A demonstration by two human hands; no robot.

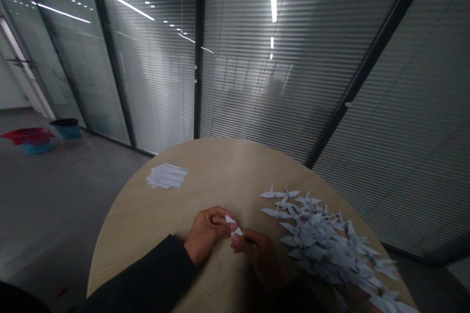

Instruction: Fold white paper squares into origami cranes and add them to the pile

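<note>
Our left hand (205, 234) and right hand (257, 257) had their fingers pinched on a small folded white paper piece (233, 225), held just above the round wooden surface (220, 171), near a heap of paper cranes (323, 239).

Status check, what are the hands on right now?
Left hand and right hand pinching a folded white paper piece. Pile of white origami cranes beside right hand. Stack of paper sheets farther off on round wooden table.

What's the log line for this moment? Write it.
left hand: folded paper | right hand: folded paper | nearby: paper cranes, paper sheets
</note>
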